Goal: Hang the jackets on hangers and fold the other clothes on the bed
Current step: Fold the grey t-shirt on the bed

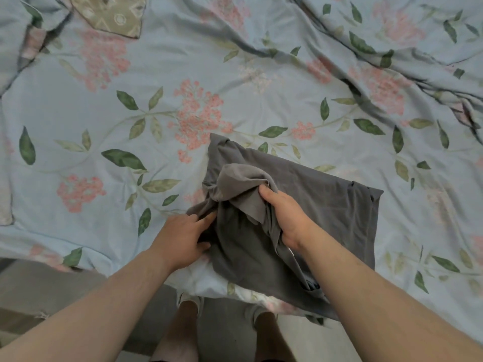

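Note:
A dark grey garment [321, 205] lies partly folded on the bed, near its front edge. Its right part lies flat; its left part is bunched into loose folds. My right hand [285, 218] grips a bunched fold near the garment's middle, fingers curled into the cloth. My left hand [183, 236] is at the garment's left edge, fingertips tucked into the crumpled cloth there. No jacket or hanger is in view.
The bed is covered by a light blue floral sheet [156, 87], wrinkled at the upper right. A tan patterned cloth [115, 14] lies at the top left. The bed's front edge runs across the lower frame, with grey floor [230, 325] and my legs below it.

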{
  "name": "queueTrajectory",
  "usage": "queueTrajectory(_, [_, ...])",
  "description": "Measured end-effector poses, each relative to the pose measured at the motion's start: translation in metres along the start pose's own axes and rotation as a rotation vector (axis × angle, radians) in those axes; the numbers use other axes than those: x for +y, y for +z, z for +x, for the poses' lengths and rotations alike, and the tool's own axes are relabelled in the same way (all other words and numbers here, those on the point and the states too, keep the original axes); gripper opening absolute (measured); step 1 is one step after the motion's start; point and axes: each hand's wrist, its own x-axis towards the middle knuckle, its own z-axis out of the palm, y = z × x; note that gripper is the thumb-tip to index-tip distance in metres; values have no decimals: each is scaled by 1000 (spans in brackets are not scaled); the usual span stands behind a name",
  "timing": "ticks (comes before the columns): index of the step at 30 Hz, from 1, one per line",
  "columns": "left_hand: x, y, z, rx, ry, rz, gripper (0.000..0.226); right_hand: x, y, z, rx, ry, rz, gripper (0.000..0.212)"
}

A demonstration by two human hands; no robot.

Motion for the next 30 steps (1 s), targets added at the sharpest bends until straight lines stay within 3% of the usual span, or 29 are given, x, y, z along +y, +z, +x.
queueTrajectory(3, [0, 1, -2, 131, -54, -56, 55, 2, 3, 2, 63, 34, 92, 37])
queueTrajectory(5, [0, 0, -5, 218, -252, -130, 47, 2, 2, 4, 96, 52, 164, 43])
queueTrajectory(7, [-3, -5, -4, 217, -456, -309, 35, 5, 1, 5, 102, 56, 181, 44])
queueTrajectory(9, [-5, -10, -2, 117, -514, -500, 13, 8, 1, 6, 86, 61, 161, 43])
queueTrajectory(12, [-14, -15, -12, -95, -527, -888, 16, 8, 4, 6, 76, 59, 123, 42])
queueTrajectory(16, [-45, -23, -46, -343, -739, -1427, 17, 12, 6, 4, 55, 18, 52, 37])
queueTrajectory(20, [-59, -11, -61, -165, -956, -1593, 26, 22, 13, 0, 48, -26, -34, 27])
queueTrajectory(22, [-57, -8, -63, -161, -852, -1557, 29, 26, 18, -2, 36, -42, -66, 25])
queueTrajectory(24, [-54, -8, -68, -306, -715, -1384, 29, 29, 24, -7, 12, -53, -128, 24])
queueTrajectory(26, [-55, -7, -70, -378, -711, -1272, 20, 35, 31, -12, -7, -81, -242, 25])
queueTrajectory(28, [-54, -8, -68, -277, -783, -1119, 11, 44, 39, -18, -11, -180, -541, 27])
queueTrajectory(30, [-53, -10, -64, -13, -789, -835, 6, 58, 47, -24, -78, -284, -936, 26])
